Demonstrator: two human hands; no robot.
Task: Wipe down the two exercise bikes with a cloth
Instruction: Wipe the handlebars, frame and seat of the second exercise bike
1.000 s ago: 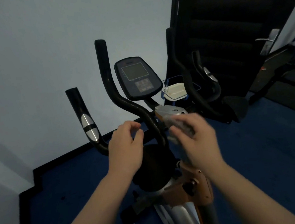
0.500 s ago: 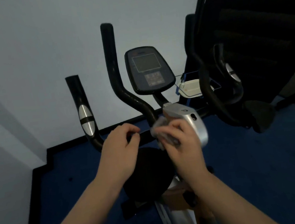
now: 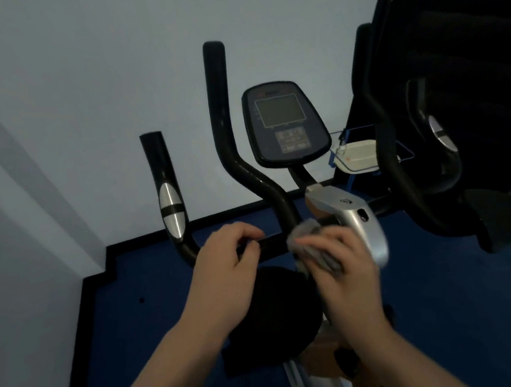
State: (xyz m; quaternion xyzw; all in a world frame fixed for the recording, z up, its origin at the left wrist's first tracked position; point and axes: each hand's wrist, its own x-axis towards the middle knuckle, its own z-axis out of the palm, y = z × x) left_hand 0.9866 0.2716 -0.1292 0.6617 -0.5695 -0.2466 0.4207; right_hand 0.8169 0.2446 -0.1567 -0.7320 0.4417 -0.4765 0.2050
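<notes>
An exercise bike stands right in front of me, with black curved handlebars, a dark console and a silver stem cover. My left hand is closed around the black crossbar of the handlebars. A grey cloth is bunched in my right hand, pressed where the crossbar meets the silver cover. The black saddle sits below my hands, partly hidden by them.
A pale wall rises behind the bike and the floor is blue with a black skirting edge. A blue wire rack holding a white tray stands behind the console. A large black panel fills the right side.
My right hand with the cloth has shifted left from the silver cover onto the crossbar joint. My left hand keeps its hold on the bar. The view has swung slightly right to left.
</notes>
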